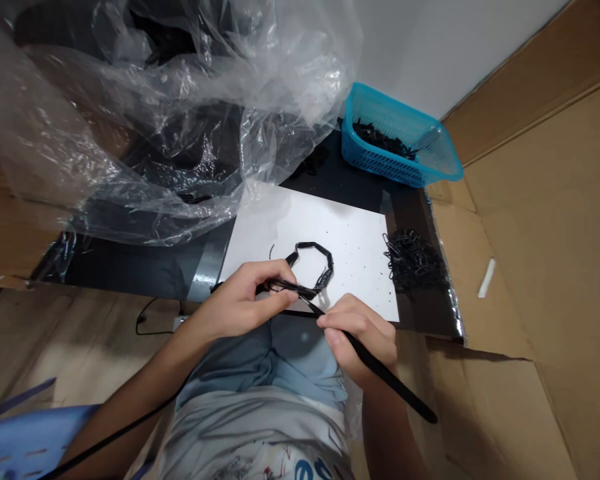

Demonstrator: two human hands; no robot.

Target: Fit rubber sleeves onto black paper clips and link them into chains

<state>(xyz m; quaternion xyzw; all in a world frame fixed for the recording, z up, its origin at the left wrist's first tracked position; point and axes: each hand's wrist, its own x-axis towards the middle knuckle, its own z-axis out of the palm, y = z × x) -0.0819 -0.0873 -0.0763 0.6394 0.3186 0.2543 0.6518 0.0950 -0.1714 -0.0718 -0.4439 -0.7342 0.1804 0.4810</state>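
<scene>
My left hand [253, 297] pinches part of a black segmented loop [323, 252] between thumb and fingertips. The loop looks like short shiny black pieces joined in a ring, and its near end is partly hidden by my fingers. In my right hand [363, 333] are black tweezers [380, 367], gripped near the front. Their thin metallic tip reaches the loop beside my left thumb. Under the loop lies a white sheet [360, 233] dotted with small dark specks.
A pile of thin black loops [415, 263] sits right of the sheet. Behind it, a blue basket [393, 167] holds black pieces. Clear plastic film [190, 133] covers the back left. Cardboard [550, 220] stands at the right of the black tabletop [130, 267].
</scene>
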